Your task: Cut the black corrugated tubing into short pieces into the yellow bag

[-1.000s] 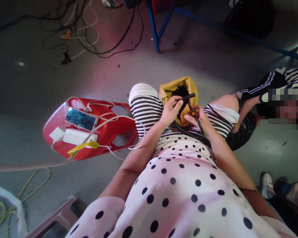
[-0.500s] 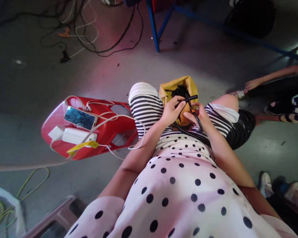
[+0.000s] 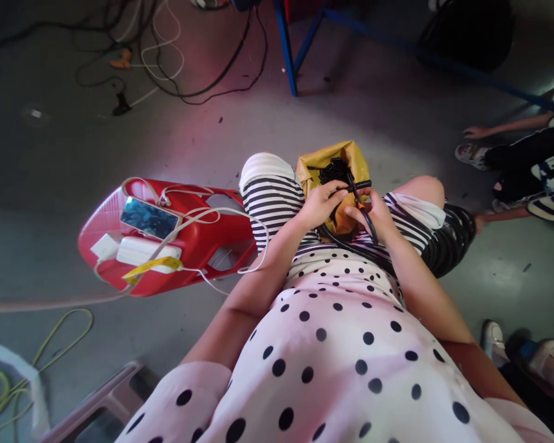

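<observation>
I sit with a yellow bag between my knees, its mouth holding a tangle of black parts. My left hand is closed round a short black ribbed piece at the bag's mouth. My right hand is closed on a black cable with an orange bit near its end. The cable loops down across my lap. Both hands nearly touch just in front of the bag.
A red plastic stool at my left carries a phone, a white power bank and white cords. Cables lie on the floor at top left. A blue frame leg stands ahead. Another person's legs are at right; shoes at lower right.
The person at right has moved back and away, only legs and an arm showing now. My two hands have drawn closer together on the black piece and cable.
</observation>
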The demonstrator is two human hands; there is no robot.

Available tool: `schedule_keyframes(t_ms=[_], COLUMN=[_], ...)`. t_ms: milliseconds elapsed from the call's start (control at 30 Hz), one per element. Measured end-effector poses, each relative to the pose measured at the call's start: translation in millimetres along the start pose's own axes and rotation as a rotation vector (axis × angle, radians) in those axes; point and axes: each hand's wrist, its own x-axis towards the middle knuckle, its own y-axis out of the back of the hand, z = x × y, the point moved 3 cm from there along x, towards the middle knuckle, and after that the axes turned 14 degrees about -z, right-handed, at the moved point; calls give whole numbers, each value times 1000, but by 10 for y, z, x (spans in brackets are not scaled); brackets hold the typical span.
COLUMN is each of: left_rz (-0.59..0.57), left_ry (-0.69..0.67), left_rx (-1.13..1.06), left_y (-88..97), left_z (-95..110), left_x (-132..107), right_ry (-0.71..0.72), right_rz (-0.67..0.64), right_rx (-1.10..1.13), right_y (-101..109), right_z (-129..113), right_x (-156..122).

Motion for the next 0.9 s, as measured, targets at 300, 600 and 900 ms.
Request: schedule_keyframes(t_ms=[300,600,900], left_rz=[-29,67,247], left_ry=[78,319,319], left_rx=[-133,-399,-567], left_y=[5,30,82], left_z=[-123,-213,-279], left_x=[46,189,258], right_ry=[-5,-62,-100], right_rz=[-74,-50,-27], right_rx=[-15,-76,87], right_y=[21,-34,-99], right_z=[18,178,229], right_x=[242,649,480])
